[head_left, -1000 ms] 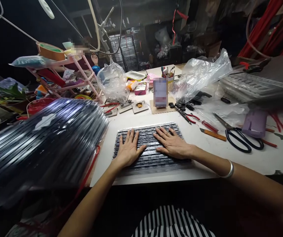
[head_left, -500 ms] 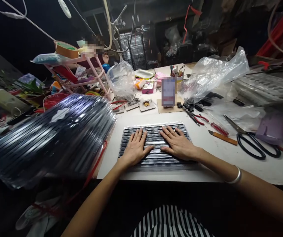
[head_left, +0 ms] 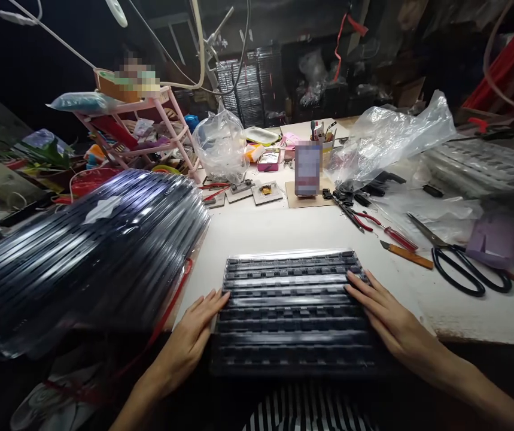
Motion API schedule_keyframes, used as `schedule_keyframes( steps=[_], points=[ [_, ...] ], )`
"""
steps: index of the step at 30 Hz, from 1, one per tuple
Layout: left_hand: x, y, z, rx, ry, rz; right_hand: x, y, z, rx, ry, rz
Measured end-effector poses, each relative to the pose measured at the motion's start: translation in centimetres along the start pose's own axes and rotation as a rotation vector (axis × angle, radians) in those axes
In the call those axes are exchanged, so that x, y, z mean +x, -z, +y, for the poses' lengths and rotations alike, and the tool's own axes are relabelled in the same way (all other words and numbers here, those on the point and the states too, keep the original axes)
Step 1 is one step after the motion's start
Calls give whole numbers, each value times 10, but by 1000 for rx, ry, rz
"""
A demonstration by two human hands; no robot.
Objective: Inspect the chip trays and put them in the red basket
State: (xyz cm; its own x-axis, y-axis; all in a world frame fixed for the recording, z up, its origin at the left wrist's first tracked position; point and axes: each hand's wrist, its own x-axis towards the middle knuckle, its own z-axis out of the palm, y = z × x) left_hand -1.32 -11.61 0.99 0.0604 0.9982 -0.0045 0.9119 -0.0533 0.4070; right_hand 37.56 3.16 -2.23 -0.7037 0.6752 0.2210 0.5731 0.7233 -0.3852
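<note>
A clear plastic tray [head_left: 290, 320] with rows of small black parts lies in front of me, its near part reaching past the table's front edge. My left hand [head_left: 194, 329] holds its left edge, with the fingers along the side and the thumb hidden. On the right edge, my right hand [head_left: 385, 314] grips with the fingertips resting on the top and the thumb out of sight. To the left stands a slanting stack of similar filled trays [head_left: 104, 251], with a white scrap [head_left: 103, 209] on top.
Large black-handled scissors [head_left: 456, 263], a cutter knife [head_left: 407, 254], a red screwdriver [head_left: 400, 238] and pliers [head_left: 355, 212] lie on the right of the white table [head_left: 261, 230]. A phone [head_left: 307, 169] stands behind the tray. Plastic bags [head_left: 391, 140] and a pink rack [head_left: 171, 120] stand farther back.
The tray has come toward me, over the table's front edge. My hands have moved from lying flat on top of it to its left and right edges.
</note>
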Motion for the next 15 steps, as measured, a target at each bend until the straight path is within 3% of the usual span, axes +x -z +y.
schedule_keyframes(
  steps=[2,4,7,10,13,15],
  points=[
    [-15,0,-3,57,-75,-50,-22,10,12,47,77,-51],
    [-22,-10,-6,156,-126,-18,-35,19,20,13,141,-126],
    [-22,-32,-9,294,-136,187,-38,23,24,-137,202,-170],
    [-18,-42,-12,319,-167,310,-33,21,27,-176,270,-82],
    [-13,-27,-13,246,-264,295,-24,24,36,-91,338,-31],
    [-4,-8,-9,163,-239,351,-14,32,41,-48,254,27]
  ],
)
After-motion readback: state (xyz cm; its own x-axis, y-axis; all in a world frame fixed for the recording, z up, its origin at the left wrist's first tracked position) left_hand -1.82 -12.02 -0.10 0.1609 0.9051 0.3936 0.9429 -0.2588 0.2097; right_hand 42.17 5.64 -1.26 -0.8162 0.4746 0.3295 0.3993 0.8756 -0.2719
